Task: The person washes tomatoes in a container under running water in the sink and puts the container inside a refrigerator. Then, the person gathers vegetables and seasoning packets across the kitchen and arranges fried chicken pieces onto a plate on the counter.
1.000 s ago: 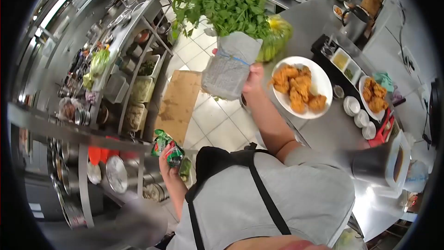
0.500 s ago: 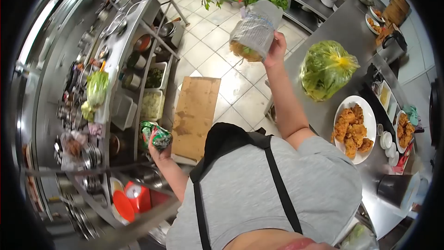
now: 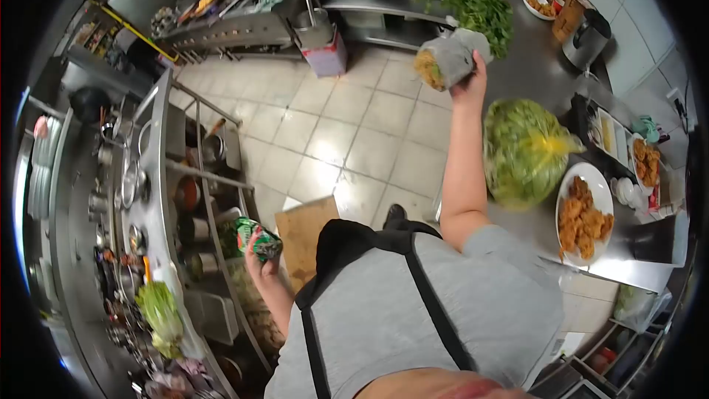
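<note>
My left hand [image 3: 260, 260] is closed around a crumpled green and red packet [image 3: 258, 239], beside the shelving on the left. My right hand [image 3: 471, 83] grips a bunch of leafy greens [image 3: 481, 13] by its grey wrapping [image 3: 454, 56]. The stems show at the wrapping's lower left end, and the leaves reach over the counter's edge. Nearer to me on the counter [image 3: 529, 77] lies a clear bag of green vegetables [image 3: 523, 154] with a yellow tie. A white plate [image 3: 607, 193] of fried chicken [image 3: 583, 222] stands next to it.
Steel shelving [image 3: 159, 114] with pans and containers runs along the left, with a lettuce [image 3: 159, 314] on top. Flattened cardboard [image 3: 304, 236] lies on the tiled floor [image 3: 336, 140]. A stove [image 3: 236, 33] and a box [image 3: 325, 58] stand ahead. A jug [image 3: 587, 41] is at right.
The view has turned and shifted. My right hand has carried the wrapped greens to the right, over to the counter's edge. My left hand still holds the packet.
</note>
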A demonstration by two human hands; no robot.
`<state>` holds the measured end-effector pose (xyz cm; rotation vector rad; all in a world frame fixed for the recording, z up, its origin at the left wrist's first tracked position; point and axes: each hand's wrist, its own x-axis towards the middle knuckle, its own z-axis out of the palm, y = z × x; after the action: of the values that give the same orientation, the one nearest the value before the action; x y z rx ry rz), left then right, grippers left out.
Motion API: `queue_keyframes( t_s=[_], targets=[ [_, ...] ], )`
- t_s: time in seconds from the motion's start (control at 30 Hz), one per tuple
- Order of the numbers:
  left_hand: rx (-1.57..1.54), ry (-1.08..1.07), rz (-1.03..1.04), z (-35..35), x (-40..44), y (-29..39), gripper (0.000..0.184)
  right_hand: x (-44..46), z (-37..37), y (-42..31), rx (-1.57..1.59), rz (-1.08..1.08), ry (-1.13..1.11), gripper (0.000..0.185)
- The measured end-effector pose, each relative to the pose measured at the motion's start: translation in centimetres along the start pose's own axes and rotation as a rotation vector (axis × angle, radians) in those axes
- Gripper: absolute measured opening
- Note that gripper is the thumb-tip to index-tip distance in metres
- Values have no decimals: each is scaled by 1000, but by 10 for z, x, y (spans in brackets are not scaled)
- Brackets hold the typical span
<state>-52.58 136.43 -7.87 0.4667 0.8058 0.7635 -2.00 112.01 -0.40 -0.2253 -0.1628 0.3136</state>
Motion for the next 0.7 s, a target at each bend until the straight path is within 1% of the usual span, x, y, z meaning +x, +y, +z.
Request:
queue_keyframes(
  t_s=[0.03, 0.07, 0.1, 0.13, 0.17, 0.2, 0.23, 0.27, 0.3, 0.37, 0.4, 0.43, 0.5, 0.53, 0.6, 0.63, 0.67, 0.7],
  targets=[
    [-87, 0, -105, 18, 16, 2, 11, 14, 1, -2, 4, -34, 64, 41],
    [-65, -25, -138, 18, 40, 6, 11, 36, -6, -3, -6, -80, 135, 42],
    [-44, -58, -172, 20, 66, 8, 11, 58, -17, -7, 1, -100, 117, 42],
    [103, -107, -196, 65, 59, 15, 13, 79, -29, -12, -3, -133, 152, 40],
    [178, -102, -145, 85, 69, 18, 14, 107, -34, -18, -6, -171, 178, 39],
    [98, -72, -163, 92, 92, 19, 14, 130, -41, -25, -4, -195, 169, 39],
    [28, -19, -190, 90, 113, 24, 14, 144, -53, -29, -45, -246, 274, 38],
    [59, -25, -208, 88, 137, 29, 14, 160, -61, -35, -88, -297, 376, 37],
    [153, -18, -180, 103, 148, 31, 14, 176, -66, -44, -100, -312, 389, 37],
    [196, -67, -281, 123, 174, 37, 14, 192, -83, -60, -147, -333, 489, 34],
    [228, -74, -292, 133, 192, 35, 14, 195, -78, -66, -170, -360, 594, 31],
    [246, -85, -315, 146, 212, 31, 14, 202, -81, -75, -171, -386, 611, 31],
    [246, -195, -391, 170, 251, 28, 14, 219, -102, -92, -224, -437, 727, 39],
    [258, -150, -391, 186, 274, 21, 15, 227, -110, -99, -213, -473, 745, 39],
    [312, -273, -465, 219, 314, 10, 17, 237, -116, -111, -250, -497, 848, 52],
    [338, -337, -498, 237, 329, 4, 17, 247, -142, -120, -266, -534, 780, 61],
    [434, -324, -472, 254, 350, -5, 18, 255, -164, -124, -286, -549, 883, 62],
    [453, -389, -466, 283, 355, -13, 19, 259, -151, -126, -302, -566, 969, 62]
  ],
)
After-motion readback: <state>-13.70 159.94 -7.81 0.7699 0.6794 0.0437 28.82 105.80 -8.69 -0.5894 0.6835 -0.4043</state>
